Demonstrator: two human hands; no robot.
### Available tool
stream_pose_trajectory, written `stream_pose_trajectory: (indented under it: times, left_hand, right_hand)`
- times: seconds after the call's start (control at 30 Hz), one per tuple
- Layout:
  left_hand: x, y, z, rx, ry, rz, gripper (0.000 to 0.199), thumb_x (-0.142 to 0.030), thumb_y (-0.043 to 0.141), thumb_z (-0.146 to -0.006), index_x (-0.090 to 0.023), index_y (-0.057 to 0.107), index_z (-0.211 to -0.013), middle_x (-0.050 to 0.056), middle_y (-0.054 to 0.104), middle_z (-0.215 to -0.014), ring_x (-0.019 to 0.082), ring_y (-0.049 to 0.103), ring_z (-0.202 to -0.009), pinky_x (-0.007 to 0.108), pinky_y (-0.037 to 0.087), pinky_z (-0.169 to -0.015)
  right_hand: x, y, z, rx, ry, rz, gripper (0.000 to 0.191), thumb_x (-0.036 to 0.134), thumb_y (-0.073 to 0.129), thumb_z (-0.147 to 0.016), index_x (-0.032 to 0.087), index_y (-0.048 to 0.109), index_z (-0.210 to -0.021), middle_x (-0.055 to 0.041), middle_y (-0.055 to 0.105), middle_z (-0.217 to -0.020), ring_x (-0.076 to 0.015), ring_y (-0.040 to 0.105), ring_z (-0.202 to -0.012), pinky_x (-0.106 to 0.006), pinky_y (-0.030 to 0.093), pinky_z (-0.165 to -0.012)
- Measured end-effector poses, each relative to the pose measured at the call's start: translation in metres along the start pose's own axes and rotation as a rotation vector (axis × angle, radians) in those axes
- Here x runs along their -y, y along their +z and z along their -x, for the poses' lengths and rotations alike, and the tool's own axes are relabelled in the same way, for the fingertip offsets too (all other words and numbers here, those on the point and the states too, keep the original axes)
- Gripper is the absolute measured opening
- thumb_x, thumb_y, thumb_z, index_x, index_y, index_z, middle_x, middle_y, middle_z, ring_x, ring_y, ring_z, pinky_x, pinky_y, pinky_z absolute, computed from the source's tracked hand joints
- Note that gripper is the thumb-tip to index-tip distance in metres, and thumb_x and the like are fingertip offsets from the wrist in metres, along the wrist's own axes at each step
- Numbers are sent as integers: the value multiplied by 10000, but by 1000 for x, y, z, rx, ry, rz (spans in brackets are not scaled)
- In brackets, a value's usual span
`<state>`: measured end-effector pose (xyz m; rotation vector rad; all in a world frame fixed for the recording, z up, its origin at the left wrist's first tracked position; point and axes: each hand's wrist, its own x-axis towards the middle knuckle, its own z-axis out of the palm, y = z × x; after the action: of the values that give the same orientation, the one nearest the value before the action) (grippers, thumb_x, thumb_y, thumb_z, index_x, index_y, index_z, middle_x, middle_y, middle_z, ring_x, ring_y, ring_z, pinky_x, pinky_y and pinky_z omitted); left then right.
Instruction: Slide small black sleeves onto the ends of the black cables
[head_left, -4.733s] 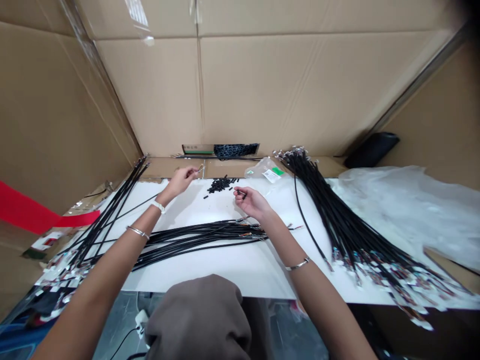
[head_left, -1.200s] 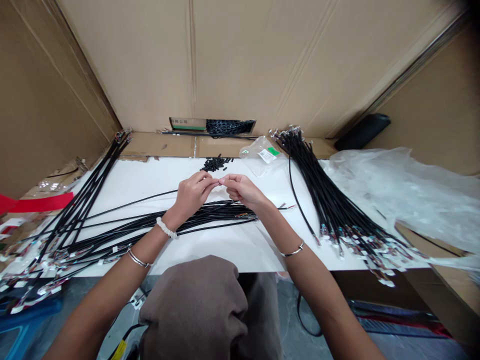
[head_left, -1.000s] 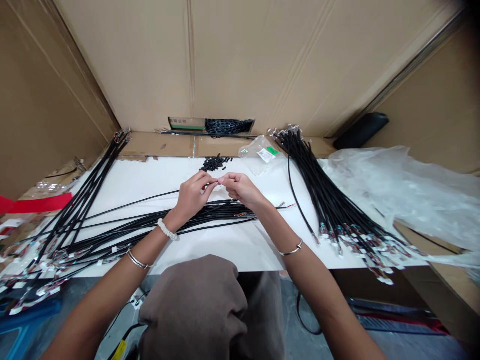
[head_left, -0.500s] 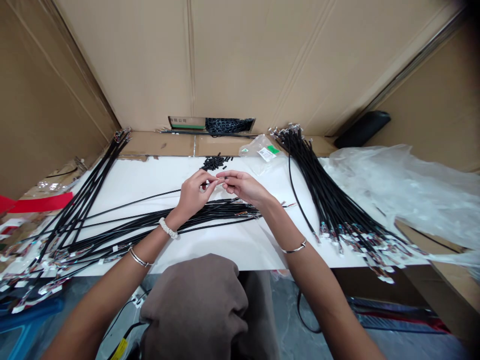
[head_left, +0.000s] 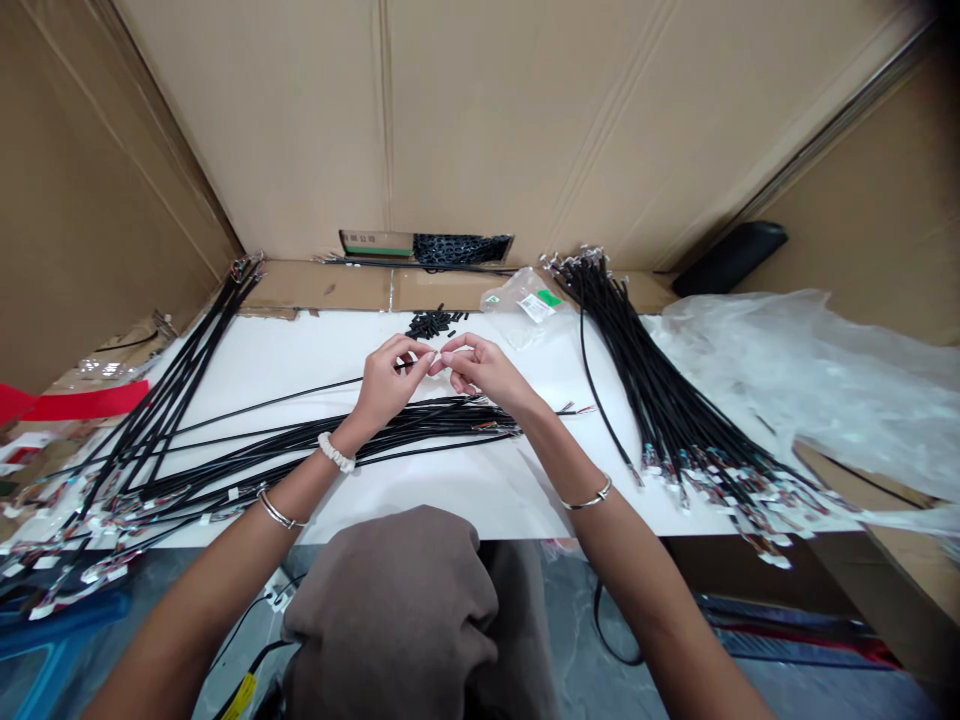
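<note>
Over the white table, my left hand (head_left: 391, 378) pinches the end of a thin black cable (head_left: 300, 398), which trails off to the left. My right hand (head_left: 484, 372) meets it fingertip to fingertip at the cable's end, thumb and forefinger closed together. What lies between the right fingertips is too small and covered to make out. Just beyond the hands is a small pile of short black tube pieces (head_left: 429, 323). Below them a bundle of black cables (head_left: 420, 425) lies across the table, stripped wire ends pointing right.
A thick bundle of black cables (head_left: 637, 370) with white connectors lies at the right, beside crumpled clear plastic (head_left: 825, 370). A small clear bag (head_left: 529, 305) sits behind my right hand. More cables (head_left: 180, 370) stretch along the left. Cardboard walls (head_left: 480, 120) enclose the table.
The right fingers have curled in, and the right thumb now presses against the forefinger at the cable end. Both hands stay in nearly the same place.
</note>
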<state>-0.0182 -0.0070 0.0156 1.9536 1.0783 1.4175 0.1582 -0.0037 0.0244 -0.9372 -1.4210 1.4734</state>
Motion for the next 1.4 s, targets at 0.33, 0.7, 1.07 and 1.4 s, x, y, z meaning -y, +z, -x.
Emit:
stream_pose_trajectory:
  times: [0.33,0.7,1.07,1.4]
  left_hand:
    - [3,-1,-1,10,-63,64,143,-300,654,-833,-164,691,-813,28,638,-811,107,528,-661,229,407,-571]
    - [3,-2,-1,7,-104,109,169,-334,669,-816,-168,703,-810,36,659,-832,112,539,-676,235,419,-584]
    - [4,-1,-1,14,-103,130,174,-344,667,-821,-174,703,-809,31,645,-818,111,527,-674,235,417,-590]
    - [-2,-5,-2,40,13,12,160,-317,628,-857,-177,679,-799,29,634,-792,118,546,-667,237,427,-587]
  right_hand:
    - [-3,0,-2,2,-51,-31,336,431,712,-776,174,529,-892,15,653,-648,-29,356,-398,-184,204,-380]
    - [-8,2,-3,64,-88,-75,343,428,698,-799,208,458,-908,7,675,-729,-41,381,-443,-194,227,-424]
    - [-13,5,-6,39,-119,-99,333,431,707,-791,200,485,-883,2,670,-733,-38,362,-453,-191,221,-428]
    - [-10,8,-4,21,-104,-106,343,450,711,-780,206,488,-872,10,656,-722,-43,343,-457,-204,231,-446]
